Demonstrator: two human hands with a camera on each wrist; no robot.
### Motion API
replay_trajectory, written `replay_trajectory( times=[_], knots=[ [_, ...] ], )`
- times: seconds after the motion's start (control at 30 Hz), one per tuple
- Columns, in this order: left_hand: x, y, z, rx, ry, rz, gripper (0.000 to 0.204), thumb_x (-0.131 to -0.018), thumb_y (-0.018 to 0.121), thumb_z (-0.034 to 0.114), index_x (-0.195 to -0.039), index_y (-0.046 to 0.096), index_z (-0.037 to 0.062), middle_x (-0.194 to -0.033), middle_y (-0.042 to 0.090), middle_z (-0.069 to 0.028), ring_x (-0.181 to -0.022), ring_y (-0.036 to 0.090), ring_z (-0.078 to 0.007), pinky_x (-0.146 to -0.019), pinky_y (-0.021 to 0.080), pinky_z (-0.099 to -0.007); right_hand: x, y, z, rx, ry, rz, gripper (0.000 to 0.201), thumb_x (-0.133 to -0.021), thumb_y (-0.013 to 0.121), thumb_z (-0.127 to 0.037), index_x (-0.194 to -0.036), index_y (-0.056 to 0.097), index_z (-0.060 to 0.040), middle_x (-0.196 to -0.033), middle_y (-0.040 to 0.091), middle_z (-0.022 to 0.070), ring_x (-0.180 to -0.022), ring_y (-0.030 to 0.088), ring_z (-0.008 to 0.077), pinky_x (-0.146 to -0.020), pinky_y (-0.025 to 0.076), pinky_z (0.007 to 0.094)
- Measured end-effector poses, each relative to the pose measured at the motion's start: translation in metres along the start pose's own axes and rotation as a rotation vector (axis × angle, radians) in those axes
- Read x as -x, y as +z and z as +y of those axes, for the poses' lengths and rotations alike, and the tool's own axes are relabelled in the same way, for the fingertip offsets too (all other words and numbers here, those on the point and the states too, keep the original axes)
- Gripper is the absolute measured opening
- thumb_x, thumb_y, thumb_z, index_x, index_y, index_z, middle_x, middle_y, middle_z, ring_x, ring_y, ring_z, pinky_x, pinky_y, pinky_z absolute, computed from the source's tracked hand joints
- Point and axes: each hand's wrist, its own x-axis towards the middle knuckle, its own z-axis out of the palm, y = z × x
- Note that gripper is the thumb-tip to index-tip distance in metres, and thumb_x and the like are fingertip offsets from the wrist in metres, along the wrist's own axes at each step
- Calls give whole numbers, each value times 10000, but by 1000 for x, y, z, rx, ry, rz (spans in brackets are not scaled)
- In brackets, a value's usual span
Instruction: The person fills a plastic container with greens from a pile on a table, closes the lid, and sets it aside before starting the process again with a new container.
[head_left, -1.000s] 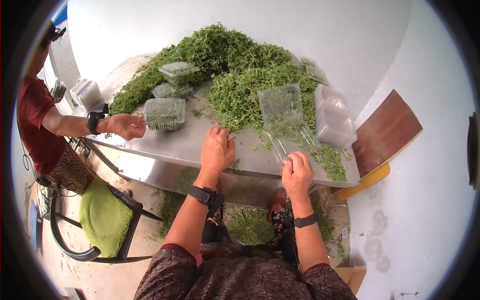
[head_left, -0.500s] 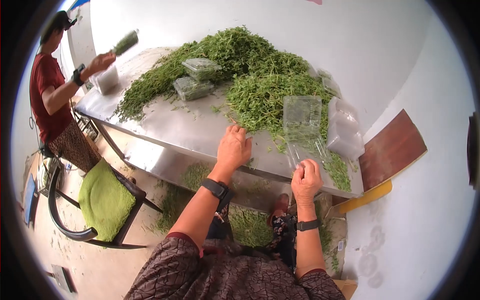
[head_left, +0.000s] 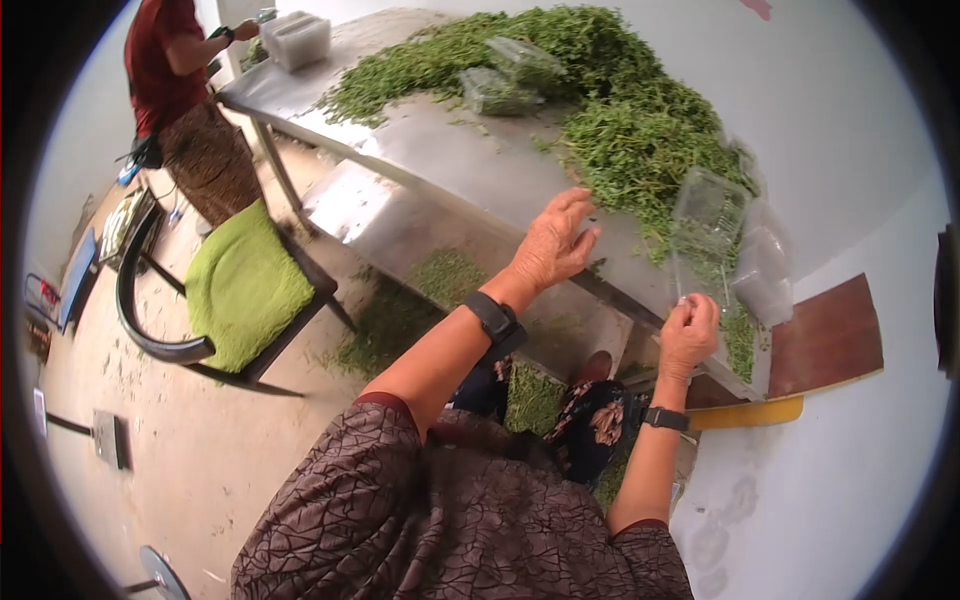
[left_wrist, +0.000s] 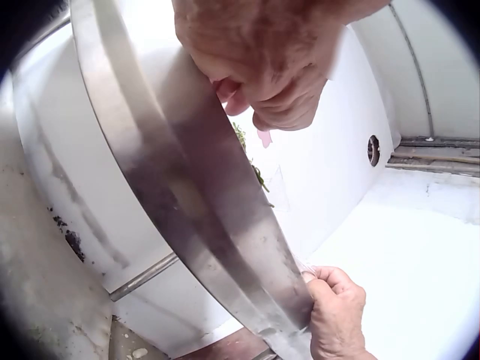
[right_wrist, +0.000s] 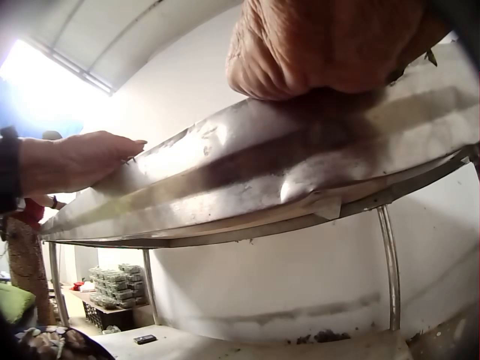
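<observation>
Right fingers pinch container — (any lettering unreadable).

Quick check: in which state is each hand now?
Left hand: open, holding nothing visible.
Right hand: closed, pinching the clear plastic container at its edge.

Clear container: gripped edge hidden. Standing person: cut off atop head view. Stacked packs: too small to identify.
</observation>
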Motion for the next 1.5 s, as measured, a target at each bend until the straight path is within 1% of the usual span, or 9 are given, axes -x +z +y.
replay_trajectory(
  times=[0.1, 0.17, 0.23, 0.43, 0.5, 0.57, 0.93, 1.33, 1.5],
  knots=[
    [26, -25, 2, 133, -11, -139, 243, -818, 613, 73, -1045, 561, 4, -1236, 537, -180, -1134, 534, -354, -935, 462, -405, 0, -1, 1, 11, -6, -24, 123, -752, 622, -17, -869, 599, -49, -913, 618, 87, -724, 620, 274, -611, 509, 358],
    [42, -43, -4, 18, 245, -199, 270, -809, 613, 66, -1066, 563, -2, -1236, 542, -178, -1111, 549, -370, -936, 464, -404, -1, -1, 1, 16, -21, 3, 125, -755, 632, -15, -871, 601, -51, -912, 619, 81, -708, 621, 262, -603, 507, 351],
    [57, -64, -7, 0, 224, -227, 278, -808, 612, 65, -1074, 575, -8, -1194, 569, -185, -1093, 558, -377, -933, 465, -399, 0, -1, 3, 15, -2, -29, 126, -759, 641, -17, -874, 604, -52, -911, 619, 78, -704, 622, 250, -604, 505, 342],
    [96, -104, -15, -82, -201, -574, 273, -839, 619, 175, -1035, 618, -15, -971, 649, -194, -911, 626, -348, -793, 504, -395, -1, 1, 5, 34, -24, -5, 122, -766, 626, -22, -884, 610, -48, -905, 621, 74, -707, 625, 241, -612, 508, 332],
    [113, -100, -21, -33, -142, -543, 252, -847, 611, 187, -1015, 639, 2, -956, 652, -189, -893, 632, -342, -779, 506, -393, -1, 0, 4, 31, -12, -9, 123, -767, 622, -24, -887, 611, -48, -906, 621, 74, -711, 625, 244, -618, 510, 333],
    [133, -89, -36, -31, -275, -701, 247, -839, 613, 186, -1012, 646, 14, -954, 654, -185, -892, 633, -339, -780, 506, -388, -2, 0, 7, 23, -12, -16, 124, -767, 618, -27, -889, 612, -48, -907, 621, 74, -714, 626, 247, -624, 512, 335],
    [176, -54, -85, -87, -317, -1220, 427, -833, 611, 348, -1133, 630, 44, -1095, 630, -178, -1051, 579, -332, -889, 466, -393, 2, 4, 28, 111, -3, -65, 125, -790, 615, -45, -913, 635, -48, -930, 637, 82, -703, 625, 228, -610, 499, 317],
    [148, -38, -92, -53, -551, -1137, 361, -774, 607, 339, -942, 696, 33, -902, 674, -180, -875, 635, -331, -769, 495, -422, 5, -5, 30, 70, 34, -92, 113, -821, 617, -39, -930, 625, -11, -942, 626, 93, -697, 623, 190, -584, 495, 284],
    [142, -36, -93, -41, -542, -1165, 413, -824, 579, 383, -1002, 676, 23, -933, 682, -162, -884, 635, -313, -788, 492, -401, 4, -6, 33, 27, 26, -96, 114, -829, 619, -50, -936, 626, -10, -950, 624, 85, -690, 613, 184, -587, 489, 281]
  ],
)
